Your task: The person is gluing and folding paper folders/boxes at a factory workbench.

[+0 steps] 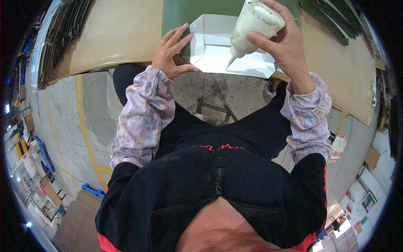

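My right hand (pixel 282 42) is wrapped round a white squeeze bottle (pixel 257 26), smudged with brown marks. The bottle is tilted nozzle down, and its tip points at the near flap of a white folded card tray (pixel 210 42). Whether the tip touches the card, or anything comes out of it, I cannot tell. At the tray's left side my left hand (pixel 173 52) rests with fingers spread and thumb by the near left corner. Beneath the tray lies a green sheet (pixel 184 12) on the table.
The table (pixel 121 31) has a tan top. Bundles of dark flat sheets (pixel 63 38) stand at its left end, and another dark stack (pixel 331 19) is at the far right. Below the near edge, a small metal frame (pixel 214 108) sits on the floor between my legs.
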`<state>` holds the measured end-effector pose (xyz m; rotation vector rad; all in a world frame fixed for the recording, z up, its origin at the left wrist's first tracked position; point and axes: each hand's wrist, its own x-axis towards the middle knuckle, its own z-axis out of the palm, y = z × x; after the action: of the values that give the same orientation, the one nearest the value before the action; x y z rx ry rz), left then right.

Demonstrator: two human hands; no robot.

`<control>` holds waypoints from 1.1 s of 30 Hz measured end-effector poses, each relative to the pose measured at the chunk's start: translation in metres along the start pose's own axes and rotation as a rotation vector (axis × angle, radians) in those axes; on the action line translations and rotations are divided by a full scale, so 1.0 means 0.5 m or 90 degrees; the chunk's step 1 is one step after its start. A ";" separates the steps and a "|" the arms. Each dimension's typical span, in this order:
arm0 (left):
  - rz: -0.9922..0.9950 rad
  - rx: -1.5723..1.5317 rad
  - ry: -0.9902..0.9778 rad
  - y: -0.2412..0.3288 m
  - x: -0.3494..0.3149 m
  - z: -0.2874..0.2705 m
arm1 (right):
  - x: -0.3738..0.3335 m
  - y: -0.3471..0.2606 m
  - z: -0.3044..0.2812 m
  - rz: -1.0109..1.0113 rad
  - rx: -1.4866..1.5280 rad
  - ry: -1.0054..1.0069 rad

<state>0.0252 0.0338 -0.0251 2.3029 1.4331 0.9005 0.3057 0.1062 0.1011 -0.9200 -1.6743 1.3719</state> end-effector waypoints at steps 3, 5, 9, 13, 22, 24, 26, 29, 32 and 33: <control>0.008 -0.005 0.005 0.000 0.002 0.000 | -0.001 0.004 -0.004 -0.021 -0.056 -0.011; 0.009 -0.001 0.002 0.001 0.002 0.000 | -0.007 0.006 -0.003 -0.022 -0.024 -0.008; 0.010 0.007 0.005 0.000 0.002 -0.001 | -0.012 0.003 0.000 0.007 0.006 -0.001; -0.003 0.006 -0.008 0.000 0.002 0.003 | -0.020 0.005 -0.021 -0.001 -0.029 -0.010; -0.007 0.001 -0.006 0.005 0.002 0.000 | -0.052 0.016 -0.088 0.005 -0.100 0.025; -0.010 0.001 -0.007 0.007 0.004 -0.001 | -0.057 0.016 -0.102 0.004 -0.111 0.030; -0.014 0.001 -0.009 0.008 0.004 -0.002 | -0.061 0.019 -0.110 0.006 -0.112 0.042; -0.021 0.007 -0.012 0.010 0.005 -0.003 | -0.064 0.012 -0.114 0.007 -0.131 0.052; -0.023 -0.012 -0.015 0.011 0.004 -0.005 | -0.064 0.005 -0.113 0.019 -0.149 0.041; -0.020 -0.011 -0.013 0.011 0.004 -0.006 | -0.063 0.008 -0.111 0.019 -0.150 0.041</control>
<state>0.0281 0.0328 -0.0191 2.2635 1.4430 0.8739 0.3696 0.1030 0.1005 -1.1134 -1.8050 1.1685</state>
